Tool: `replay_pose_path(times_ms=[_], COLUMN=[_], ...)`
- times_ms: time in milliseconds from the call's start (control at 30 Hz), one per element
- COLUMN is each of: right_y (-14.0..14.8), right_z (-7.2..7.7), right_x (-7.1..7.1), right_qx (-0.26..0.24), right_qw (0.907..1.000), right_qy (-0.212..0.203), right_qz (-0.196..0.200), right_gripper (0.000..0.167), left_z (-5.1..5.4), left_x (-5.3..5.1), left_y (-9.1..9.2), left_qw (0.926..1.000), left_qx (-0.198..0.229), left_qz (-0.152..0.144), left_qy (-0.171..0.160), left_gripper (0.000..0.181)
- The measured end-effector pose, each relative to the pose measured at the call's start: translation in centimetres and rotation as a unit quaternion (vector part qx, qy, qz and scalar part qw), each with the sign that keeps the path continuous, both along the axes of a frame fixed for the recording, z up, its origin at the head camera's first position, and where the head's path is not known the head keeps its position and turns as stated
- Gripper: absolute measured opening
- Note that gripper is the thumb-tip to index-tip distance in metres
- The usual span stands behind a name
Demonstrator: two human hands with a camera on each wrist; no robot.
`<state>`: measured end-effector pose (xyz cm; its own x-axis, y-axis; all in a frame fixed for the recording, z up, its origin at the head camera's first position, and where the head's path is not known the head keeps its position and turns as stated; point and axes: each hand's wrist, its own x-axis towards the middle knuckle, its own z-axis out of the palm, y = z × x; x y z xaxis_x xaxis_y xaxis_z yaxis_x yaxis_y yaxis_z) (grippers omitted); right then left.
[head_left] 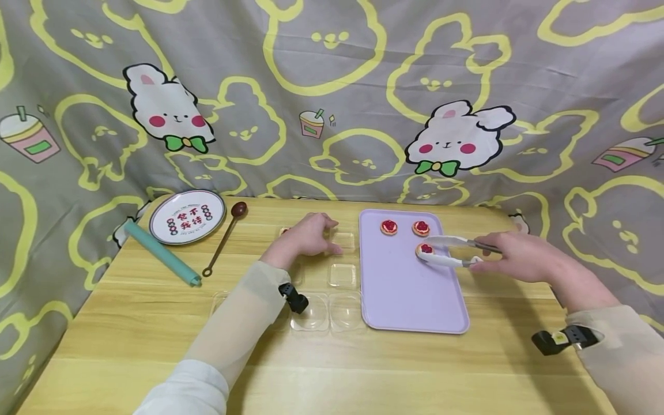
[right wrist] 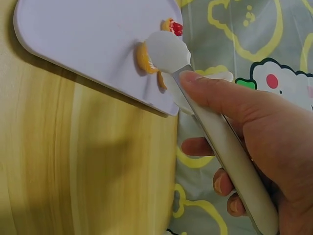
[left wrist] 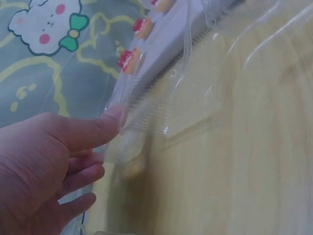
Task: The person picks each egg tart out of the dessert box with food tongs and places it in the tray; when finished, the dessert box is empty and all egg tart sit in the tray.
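In the head view my left hand [head_left: 311, 235] is at the upper clear plastic containers [head_left: 343, 241]. Its thumb lies against the rim of a clear container [left wrist: 166, 112] in the left wrist view, with the other fingers behind it; I hold its edge lightly. Part of a tart shows beside this wrist. White-tipped tongs [head_left: 448, 260] are gripped in my right hand [head_left: 524, 256]. Their tips are around a small red-topped tart [head_left: 425, 250] on the lilac tray [head_left: 410, 300]. Two more tarts, a left one [head_left: 389, 226] and a right one [head_left: 421, 228], sit behind it.
A round plate [head_left: 173, 230], a brown long-handled spoon [head_left: 223, 242] and a teal roll [head_left: 163, 253] lie at the left of the wooden table [head_left: 332, 374]. More open plastic containers [head_left: 310, 314] stand nearer me. A patterned curtain [head_left: 332, 161] hangs behind.
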<state>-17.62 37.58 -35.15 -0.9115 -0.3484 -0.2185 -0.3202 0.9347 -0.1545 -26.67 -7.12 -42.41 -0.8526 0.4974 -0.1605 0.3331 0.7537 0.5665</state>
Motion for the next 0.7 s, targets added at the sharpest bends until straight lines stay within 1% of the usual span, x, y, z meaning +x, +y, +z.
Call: replay_pose_path(times_ms=[233,400,467,600,700], right_y=[0.2,-0.4,-0.6,-1.3,-2.2], right_z=[1.1,1.7,1.9,2.6,3.2], right_x=[0.6,0.7,0.6,0.3,0.2], right_qx=[-0.001,-0.011,-0.02,-0.031,-0.041], right_qw=[0.9998,0.9995,0.9993,0.9991,0.9987], right_qy=[0.019,0.017,0.017,0.019,0.02], right_qz=[-0.009,-0.024,-0.027,-0.02,-0.021], right_gripper=[0.092,0.096,0.095,0.092,0.092], left_z=[-0.1,0.1,0.2,0.7,1.2], left_x=[0.0,0.1,0.1,0.1,0.1], left_y=[0.0,-0.2,-0.3,-1.1,-2.2], left_qw=[0.9999,0.9999,0.9999,0.9999,0.9993], left_qx=[-0.007,-0.013,-0.01,0.003,0.014], left_qz=[-0.006,-0.008,-0.005,-0.007,-0.018], left_qy=[0.007,0.004,0.001,0.011,0.03], left_gripper=[0.083,0.086,0.088,0.086,0.077])
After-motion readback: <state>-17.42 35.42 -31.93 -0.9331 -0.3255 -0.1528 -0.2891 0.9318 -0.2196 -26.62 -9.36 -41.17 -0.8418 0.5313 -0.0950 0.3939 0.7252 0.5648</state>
